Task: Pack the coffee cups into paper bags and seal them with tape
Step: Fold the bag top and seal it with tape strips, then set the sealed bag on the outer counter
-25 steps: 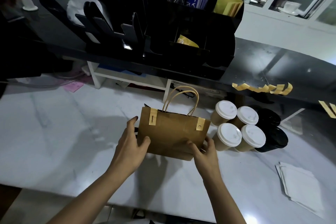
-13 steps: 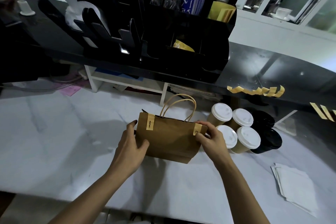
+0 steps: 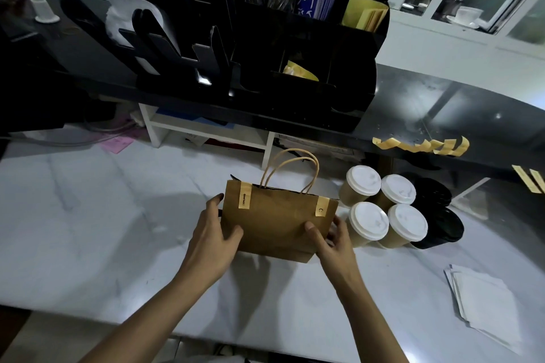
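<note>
1. The paper bag [image 3: 277, 224] stands upright mid-desk, two tape strips [image 3: 244, 199] folded over its top edge, handles sticking up.
2. My left grip [image 3: 213, 240] has it by the left side, thumb on the front; my right grip [image 3: 331, 240] grasps the lower right corner.
3. Just right of it: four white-lidded coffee cups [image 3: 383, 206] and some black cups [image 3: 439, 215].
4. More tape pieces [image 3: 424, 145] hang off the far black shelf; napkins [image 3: 486, 300] lie near right on the desk [image 3: 88, 230].

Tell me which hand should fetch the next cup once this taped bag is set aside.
Right. The right hand grips the paper bag on the side nearest the white-lidded cups; the left hand holds the far side.
</note>
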The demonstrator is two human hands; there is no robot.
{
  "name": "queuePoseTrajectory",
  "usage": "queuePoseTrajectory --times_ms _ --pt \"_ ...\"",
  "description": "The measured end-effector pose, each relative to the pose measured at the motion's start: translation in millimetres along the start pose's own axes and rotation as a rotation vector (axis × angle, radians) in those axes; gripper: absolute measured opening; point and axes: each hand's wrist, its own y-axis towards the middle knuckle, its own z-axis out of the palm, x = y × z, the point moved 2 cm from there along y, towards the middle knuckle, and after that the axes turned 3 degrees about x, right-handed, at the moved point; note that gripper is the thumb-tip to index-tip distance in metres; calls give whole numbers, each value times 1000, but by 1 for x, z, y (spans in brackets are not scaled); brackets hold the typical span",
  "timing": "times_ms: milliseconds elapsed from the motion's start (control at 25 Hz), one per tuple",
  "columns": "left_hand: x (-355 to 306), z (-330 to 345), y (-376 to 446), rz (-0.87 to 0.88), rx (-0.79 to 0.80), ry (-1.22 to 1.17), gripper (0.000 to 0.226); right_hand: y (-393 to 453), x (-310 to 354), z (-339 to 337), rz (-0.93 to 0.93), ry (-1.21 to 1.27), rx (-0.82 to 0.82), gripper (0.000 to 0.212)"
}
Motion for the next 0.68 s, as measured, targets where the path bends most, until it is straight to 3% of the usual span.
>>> queuePoseTrajectory --times_ms 160,440,680 --pt "0 -1 -1 21 -8 -50 63 -11 3 11 -13 44 30 58" --pt "-10 -4 1 160 -55 -77 66 -25 21 14 -99 -31 -73 81" --pt "-28 -1 -1 233 -36 -167 65 -42 32 5 -174 -5 -155 75"
